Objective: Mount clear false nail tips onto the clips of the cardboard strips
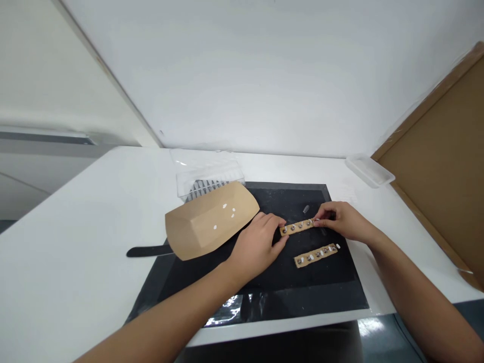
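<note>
A short tan cardboard strip with a row of small round metal studs lies on the black mat, small white pieces along it. The thumb and fingers of my left hand are closed around its left end. At the right end, my right hand pinches its fingertips together. A bit of white shows there, but I cannot make out what they hold. A second studded strip lies nearer to me, with several white pieces on and beside it. Beyond the first strip rests a small clear nail-shaped piece.
Left of my hands, a brown paper tray holds several white pieces. Behind it stands a clear plastic box with rows of clear pieces. A dark flat handle sticks out leftward. A translucent tray sits by the cardboard panel at right.
</note>
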A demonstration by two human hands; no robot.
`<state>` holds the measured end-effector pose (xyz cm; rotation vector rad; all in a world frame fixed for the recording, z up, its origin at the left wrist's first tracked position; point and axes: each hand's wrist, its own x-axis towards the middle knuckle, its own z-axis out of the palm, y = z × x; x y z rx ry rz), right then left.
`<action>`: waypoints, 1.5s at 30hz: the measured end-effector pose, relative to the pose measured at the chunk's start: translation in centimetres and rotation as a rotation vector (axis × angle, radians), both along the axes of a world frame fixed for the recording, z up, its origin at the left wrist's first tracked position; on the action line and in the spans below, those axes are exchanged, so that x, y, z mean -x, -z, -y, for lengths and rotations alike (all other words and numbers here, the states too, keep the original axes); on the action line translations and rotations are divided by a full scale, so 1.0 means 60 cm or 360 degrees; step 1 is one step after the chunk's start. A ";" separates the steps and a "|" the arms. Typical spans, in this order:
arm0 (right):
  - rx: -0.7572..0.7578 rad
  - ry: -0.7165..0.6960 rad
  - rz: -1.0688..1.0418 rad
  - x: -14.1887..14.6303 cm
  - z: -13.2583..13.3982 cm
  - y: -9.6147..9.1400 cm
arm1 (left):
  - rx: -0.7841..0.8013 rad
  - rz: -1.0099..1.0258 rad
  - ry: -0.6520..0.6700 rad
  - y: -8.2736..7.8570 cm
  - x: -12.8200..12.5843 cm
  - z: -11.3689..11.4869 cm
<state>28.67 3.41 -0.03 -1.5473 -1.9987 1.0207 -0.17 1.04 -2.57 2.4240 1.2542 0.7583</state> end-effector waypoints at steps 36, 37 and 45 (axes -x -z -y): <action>-0.0190 -0.0179 0.0199 0.004 0.002 -0.010 | 0.0164 0.0020 -0.0092 -0.011 -0.005 0.000; -0.0176 -0.0169 0.0177 0.003 0.002 -0.008 | 0.0174 0.0016 -0.0096 -0.012 -0.005 0.000; -0.0199 -0.0175 0.0145 0.002 0.000 -0.001 | 0.0240 0.0065 -0.0136 -0.011 -0.004 0.000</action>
